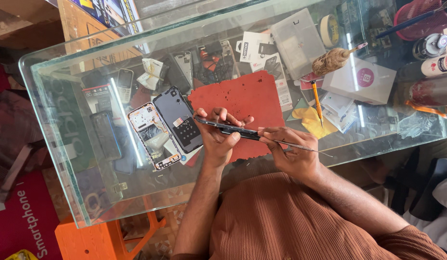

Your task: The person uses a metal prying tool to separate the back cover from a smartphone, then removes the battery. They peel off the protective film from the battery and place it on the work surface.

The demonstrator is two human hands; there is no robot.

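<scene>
Lying left on the glass table [64,96], an opened phone chassis with its circuit board bare [148,136] and a dark rear cover [177,118] flank the work. Over the red mat [242,98], the left hand [217,137] is clamped on a slim black phone frame [230,128], held edge-up: light, stiff, probably fragile, best gripped by its rims. The right hand [291,149], wrist bent, pinches a thin metal prying tool [305,148] at its end.
</scene>
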